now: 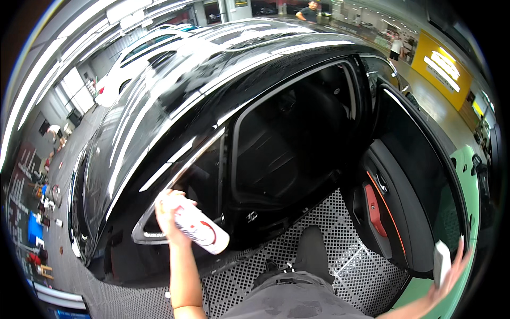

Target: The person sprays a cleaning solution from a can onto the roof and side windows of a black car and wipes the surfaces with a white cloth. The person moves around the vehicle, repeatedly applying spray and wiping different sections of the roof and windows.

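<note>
My left hand grips a white spray can with a red mark, held against the rear side window of a black car. My right hand holds a white folded cloth or sponge at the edge of the open front door, fingers spread around it. The door's inner panel has a red handle trim. The dark cabin with its seat shows through the door opening.
I stand on a perforated metal grate floor; my knee and dark shoe are below. A white car is parked behind the black one. People stand at the far side. Shelves with supplies sit at the left.
</note>
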A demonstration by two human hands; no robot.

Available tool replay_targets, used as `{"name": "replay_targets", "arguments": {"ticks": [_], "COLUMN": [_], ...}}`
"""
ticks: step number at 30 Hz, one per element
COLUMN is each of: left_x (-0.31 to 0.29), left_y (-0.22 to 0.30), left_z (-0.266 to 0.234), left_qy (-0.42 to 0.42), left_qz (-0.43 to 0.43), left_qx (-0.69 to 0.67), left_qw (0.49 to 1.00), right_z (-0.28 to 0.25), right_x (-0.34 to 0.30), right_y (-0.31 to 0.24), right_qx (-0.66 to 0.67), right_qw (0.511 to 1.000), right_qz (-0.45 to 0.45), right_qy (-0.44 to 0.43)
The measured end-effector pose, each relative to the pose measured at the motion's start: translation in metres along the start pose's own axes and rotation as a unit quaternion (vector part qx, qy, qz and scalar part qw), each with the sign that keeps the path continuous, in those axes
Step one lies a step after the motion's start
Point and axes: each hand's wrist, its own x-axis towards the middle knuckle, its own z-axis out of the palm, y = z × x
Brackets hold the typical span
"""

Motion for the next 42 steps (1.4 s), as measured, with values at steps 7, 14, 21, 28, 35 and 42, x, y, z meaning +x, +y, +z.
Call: {"name": "replay_targets", "arguments": {"ticks": [7,14,21,28,35,42], "left_x": [-0.145,-0.266,-0.344,-0.389,-0.459,-0.516], "left_y": [-0.045,-0.022,0.069,0.125,0.170,0.148], "left_z": [-0.070,-0.154,-0.257,-0.381,-0.429,-0.455], "left_qy": [0.077,0.104,0.139,0.175,0.411,0.494], "left_qz": [-0.131,-0.247,-0.258,-0.205,-0.255,-0.236], "left_qx": [0.017,0.037,0.098,0.173,0.154,0.165], "left_qw": [0.988,0.963,0.951,0.948,0.862,0.820], "right_z": [-0.221,-0.247,-0.202,-0.120,-0.165,-0.278], "right_x": [-0.094,-0.067,-0.018,-0.039,0.016,0.084], "right_y": [0.017,0.068,0.019,-0.026,0.013,0.081], "right_qx": [-0.134,-0.147,-0.112,-0.036,-0.343,-0.237], "right_qw": [0.948,0.973,0.958,0.966,0.925,0.933], "right_qz": [0.201,0.179,0.257,0.254,0.162,0.261], "right_qy": [0.208,0.008,-0.063,-0.010,0.022,-0.078]}}
